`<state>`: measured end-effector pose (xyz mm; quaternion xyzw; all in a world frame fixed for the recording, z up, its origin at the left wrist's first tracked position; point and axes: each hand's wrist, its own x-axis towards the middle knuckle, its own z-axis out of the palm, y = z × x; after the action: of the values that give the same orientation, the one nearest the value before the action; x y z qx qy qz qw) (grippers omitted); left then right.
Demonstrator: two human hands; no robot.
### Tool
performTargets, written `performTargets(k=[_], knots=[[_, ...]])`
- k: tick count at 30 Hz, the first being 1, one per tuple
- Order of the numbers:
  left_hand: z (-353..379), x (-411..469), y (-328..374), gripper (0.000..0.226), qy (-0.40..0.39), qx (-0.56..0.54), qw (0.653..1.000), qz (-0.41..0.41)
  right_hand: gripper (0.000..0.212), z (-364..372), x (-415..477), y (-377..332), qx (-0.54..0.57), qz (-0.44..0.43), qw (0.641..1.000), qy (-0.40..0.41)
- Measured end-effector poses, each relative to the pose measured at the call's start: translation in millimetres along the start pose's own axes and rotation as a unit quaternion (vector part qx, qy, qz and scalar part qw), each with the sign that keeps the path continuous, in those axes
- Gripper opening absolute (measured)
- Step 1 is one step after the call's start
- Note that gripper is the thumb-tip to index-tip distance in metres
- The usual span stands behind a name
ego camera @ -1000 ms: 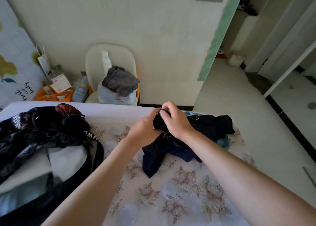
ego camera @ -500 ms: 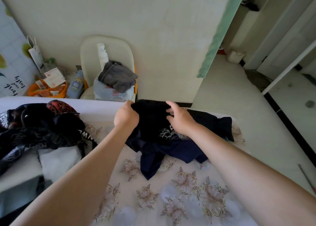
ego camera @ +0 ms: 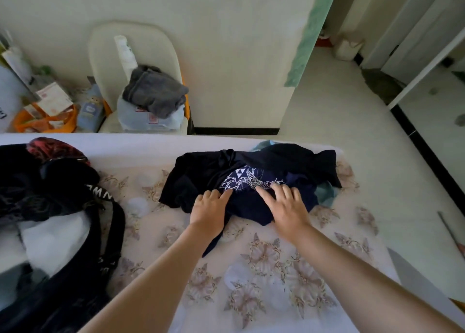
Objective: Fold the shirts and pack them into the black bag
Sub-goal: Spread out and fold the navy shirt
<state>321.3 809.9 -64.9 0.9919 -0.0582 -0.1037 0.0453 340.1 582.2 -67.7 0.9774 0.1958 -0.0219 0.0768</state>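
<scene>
head view: on a flower-patterned bed point(ego camera: 276, 269), with the black bag point(ego camera: 75, 290) lying at its left edge, well apart, a crumpled navy shirt point(ego camera: 201, 174) sits print-up while a person's left hand point(ego camera: 208, 211) and right hand point(ego camera: 286, 209) press on its near side, fingers flat, pinching nothing. smoothing the cloth outward before any fold would likely serve best; a teal cloth point(ego camera: 327, 193) bunched beneath the right side may leave it uneven.

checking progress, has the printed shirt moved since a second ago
Yes. The printed shirt has spread leftward across the floral bedsheet, toward the black bag.
</scene>
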Motion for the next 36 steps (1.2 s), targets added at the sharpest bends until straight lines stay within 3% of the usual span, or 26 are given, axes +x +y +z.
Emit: performTargets(k=[3, 5, 7, 9, 12, 14, 16, 18, 21, 24, 27, 29, 32, 34, 36], knots=[[-13, 0, -2, 0.040, 0.056, -0.008, 0.998, -0.011, 0.054, -2, 5, 14, 0.034, -0.006, 0.995, 0.097], [-29, -1, -5, 0.032, 0.107, -0.049, 0.993, -0.014, 0.031, -10, 9, 20, 0.131, -0.012, 0.982, 0.135], [-51, -4, -5, 0.027, 0.169, -0.127, 0.977, -0.017, 0.021, -27, 13, 21, 0.249, 0.002, 0.955, 0.161], [-78, -5, -3, 0.022, 0.185, -0.205, 0.961, -0.023, 0.021, -52, 19, 19, 0.344, 0.031, 0.922, 0.177], [-113, -4, -2, 0.021, 0.148, -0.250, 0.957, -0.014, 0.017, -96, 28, 19, 0.420, 0.053, 0.882, 0.205], [-126, -5, -5, 0.028, 0.090, -0.208, 0.974, 0.008, 0.027, -121, 30, 24, 0.395, 0.030, 0.895, 0.207], [-135, -10, -11, 0.025, 0.056, -0.142, 0.988, 0.018, 0.037, -135, 28, 31, 0.306, -0.012, 0.934, 0.183], [-151, -19, -17, 0.021, 0.106, -0.123, 0.987, 0.010, 0.035, -143, 19, 38, 0.253, -0.023, 0.951, 0.178], [-192, -31, -26, 0.018, 0.257, -0.071, 0.963, 0.028, 0.030, -166, 5, 44, 0.232, 0.015, 0.947, 0.220], [-241, -45, -24, 0.019, 0.376, -0.010, 0.926, 0.033, 0.030, -201, -5, 40, 0.253, 0.045, 0.925, 0.281], [-263, -78, -10, 0.023, 0.409, -0.078, 0.908, 0.043, 0.032, -227, -28, 25, 0.325, 0.039, 0.896, 0.299], [-251, -105, -8, 0.018, 0.346, -0.119, 0.930, 0.046, 0.034, -226, -50, 10, 0.344, 0.028, 0.907, 0.242], [-204, -146, -18, 0.011, 0.119, -0.130, 0.984, 0.028, 0.034, -193, -92, -14, 0.312, 0.002, 0.943, 0.115], [-161, -173, -27, 0.013, -0.019, -0.126, 0.991, 0.046, 0.029, -162, -123, -29, 0.282, -0.008, 0.959, 0.024], [-116, -198, -34, 0.014, -0.090, -0.114, 0.987, 0.071, 0.027, -132, -155, -45, 0.255, -0.003, 0.966, -0.043]])
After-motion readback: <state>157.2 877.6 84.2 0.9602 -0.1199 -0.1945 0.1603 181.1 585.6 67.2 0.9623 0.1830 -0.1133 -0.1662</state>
